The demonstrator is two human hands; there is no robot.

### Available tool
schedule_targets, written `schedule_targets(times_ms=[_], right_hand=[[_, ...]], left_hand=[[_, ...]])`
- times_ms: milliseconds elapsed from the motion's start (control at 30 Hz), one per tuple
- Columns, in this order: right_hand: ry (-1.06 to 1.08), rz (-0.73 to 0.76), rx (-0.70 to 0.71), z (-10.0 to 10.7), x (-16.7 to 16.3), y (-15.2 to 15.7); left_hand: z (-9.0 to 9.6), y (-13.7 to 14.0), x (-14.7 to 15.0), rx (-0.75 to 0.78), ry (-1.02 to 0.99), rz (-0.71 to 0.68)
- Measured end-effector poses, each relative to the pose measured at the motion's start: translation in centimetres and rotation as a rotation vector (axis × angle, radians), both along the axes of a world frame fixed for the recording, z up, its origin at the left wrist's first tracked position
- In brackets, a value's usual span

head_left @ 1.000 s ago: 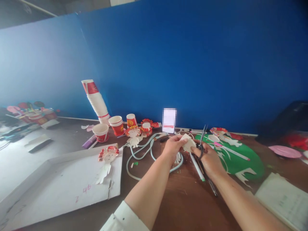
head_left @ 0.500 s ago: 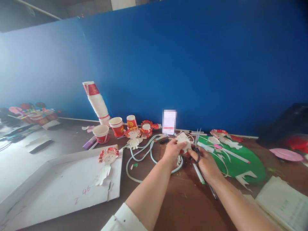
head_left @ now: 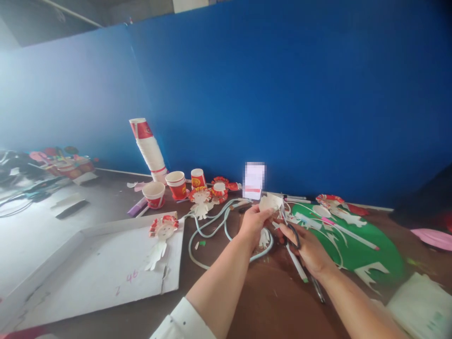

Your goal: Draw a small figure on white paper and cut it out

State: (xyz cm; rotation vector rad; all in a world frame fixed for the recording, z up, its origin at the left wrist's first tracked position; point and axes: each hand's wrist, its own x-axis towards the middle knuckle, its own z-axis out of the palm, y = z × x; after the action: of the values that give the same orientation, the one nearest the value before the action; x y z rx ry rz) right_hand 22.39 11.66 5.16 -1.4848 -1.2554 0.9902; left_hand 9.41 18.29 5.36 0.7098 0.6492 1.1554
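Head view: white paper [head_left: 270, 201] in left grip [head_left: 254, 223], mostly beyond thumb.

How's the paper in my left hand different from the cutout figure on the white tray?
The paper is pinched in your left hand; the cutout figure lies on the white tray. The paper looks plain; the cutout figure has red fringing around its head. Both have pale surfaces.

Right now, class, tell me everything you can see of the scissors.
The scissors have a black, plastic-looking loop handle and thin, metal-looking blades. The right hand holds them by the handle above the table, blades pointing forward, close to the white paper in the left hand. Whether the blades touch it, or stand open, is too blurred to tell.
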Motion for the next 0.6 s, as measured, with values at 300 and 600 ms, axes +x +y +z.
schedule_targets(times_ms=[300,600], right_hand=[[0.039,0.061,-0.105,0.1,0.4,0.0],[0.056,0.06,-0.139,0.0,0.8,0.1]], left_hand=[[-0.8,0.4,0.1,0.038,0.068,0.02],[-2.1,0.8,0.3,0.035,0.151,0.022]])
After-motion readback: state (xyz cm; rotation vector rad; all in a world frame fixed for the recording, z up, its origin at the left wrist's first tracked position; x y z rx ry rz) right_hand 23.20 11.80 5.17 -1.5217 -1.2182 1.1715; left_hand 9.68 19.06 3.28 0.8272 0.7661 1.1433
